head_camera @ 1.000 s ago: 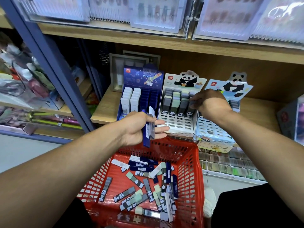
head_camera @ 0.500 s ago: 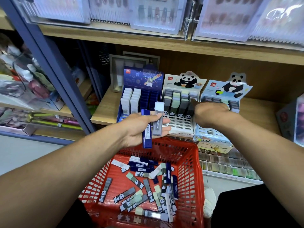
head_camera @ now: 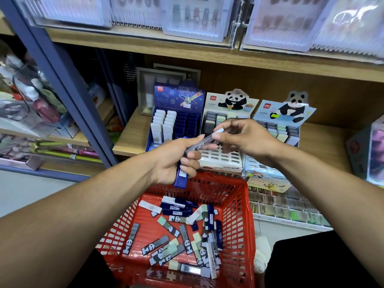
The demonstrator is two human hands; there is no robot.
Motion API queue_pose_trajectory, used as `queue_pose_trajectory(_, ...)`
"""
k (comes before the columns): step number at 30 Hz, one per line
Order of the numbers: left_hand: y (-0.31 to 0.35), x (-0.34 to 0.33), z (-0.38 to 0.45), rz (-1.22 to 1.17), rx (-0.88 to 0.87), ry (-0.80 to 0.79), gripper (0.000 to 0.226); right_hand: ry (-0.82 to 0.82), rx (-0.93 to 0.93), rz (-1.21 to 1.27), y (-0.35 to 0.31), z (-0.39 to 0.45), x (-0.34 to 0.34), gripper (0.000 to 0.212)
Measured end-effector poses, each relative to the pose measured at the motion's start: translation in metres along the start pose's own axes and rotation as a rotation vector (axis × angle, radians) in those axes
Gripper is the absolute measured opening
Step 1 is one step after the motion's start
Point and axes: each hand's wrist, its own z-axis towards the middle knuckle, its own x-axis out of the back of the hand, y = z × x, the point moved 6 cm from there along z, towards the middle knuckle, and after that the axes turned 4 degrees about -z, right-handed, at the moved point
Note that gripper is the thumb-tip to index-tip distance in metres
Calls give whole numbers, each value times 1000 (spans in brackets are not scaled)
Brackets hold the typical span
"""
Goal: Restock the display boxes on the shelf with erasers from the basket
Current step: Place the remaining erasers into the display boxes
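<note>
Red plastic lattice basket (head_camera: 241, 206) below a wooden shelf (head_camera: 133, 140), holding loose bar-shaped erasers (head_camera: 182, 229) in glossy sleeves: navy, grey and pale green, many printed with pandas. Left hand (head_camera: 176, 159), fingers curled round a navy-sleeved eraser (head_camera: 180, 177) that hangs below the palm. Right hand (head_camera: 247, 136), fingertips pinching the pale end of a grey eraser (head_camera: 204, 140) whose other end lies in the left hand. Behind, three cardboard display boxes side by side: navy space-themed box (head_camera: 178, 100), half filled with white erasers; white panda box (head_camera: 220, 161), front slots bare; light-blue panda box (head_camera: 286, 113).
</note>
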Motion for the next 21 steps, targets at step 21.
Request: queue_pose_trajectory(21,3,42,10,-193,-155,410,38,303,159,-579,15,32,-2,24)
